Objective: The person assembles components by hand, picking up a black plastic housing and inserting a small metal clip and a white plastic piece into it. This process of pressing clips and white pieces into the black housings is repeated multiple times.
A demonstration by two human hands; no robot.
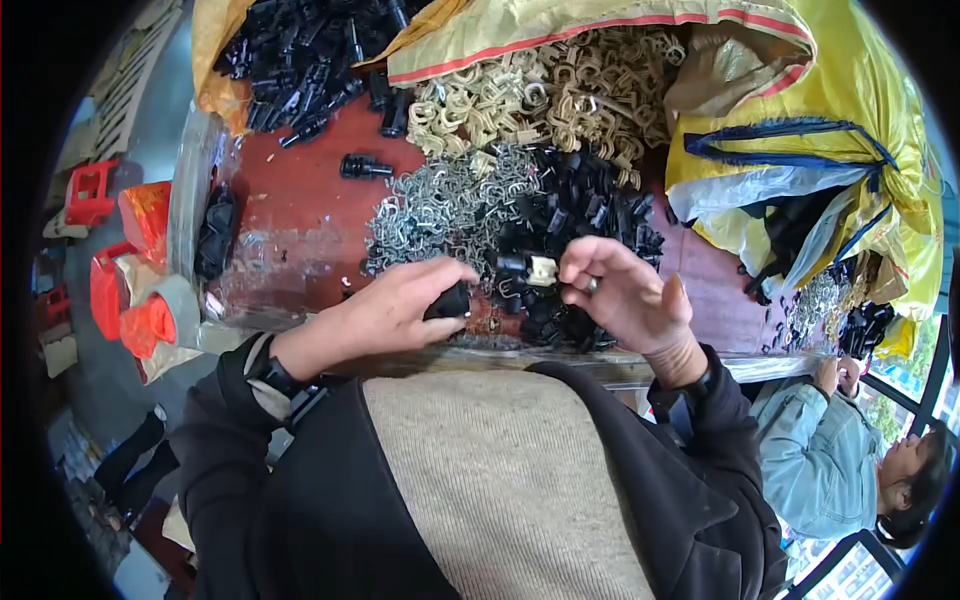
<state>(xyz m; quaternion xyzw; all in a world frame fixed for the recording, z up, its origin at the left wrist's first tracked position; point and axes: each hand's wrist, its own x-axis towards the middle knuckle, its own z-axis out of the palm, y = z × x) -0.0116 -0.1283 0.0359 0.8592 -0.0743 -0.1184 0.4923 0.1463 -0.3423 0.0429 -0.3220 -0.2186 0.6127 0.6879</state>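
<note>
My left hand (395, 308) is curled around a black plastic part (455, 299), mostly hidden by the fingers. Opposite it, my right hand (635, 300) has its fingers apart, with a ring on one of them. Just off its fingertips is a small cream plastic clip (542, 271) at the end of a black cylindrical fitting (512, 264); whether the fingertips touch the clip I cannot tell. Beyond the hands lie a heap of bent silver metal hooks (430, 215) and a heap of black plastic parts (590, 205).
A large pile of cream clips (560, 95) spills from a woven sack (600, 25) at the back. More black fittings (300, 80) fill the back left of the red tabletop (300, 210). Yellow bags (780, 160) stand at right, near another person (830, 455). Red stools (92, 195) are at left.
</note>
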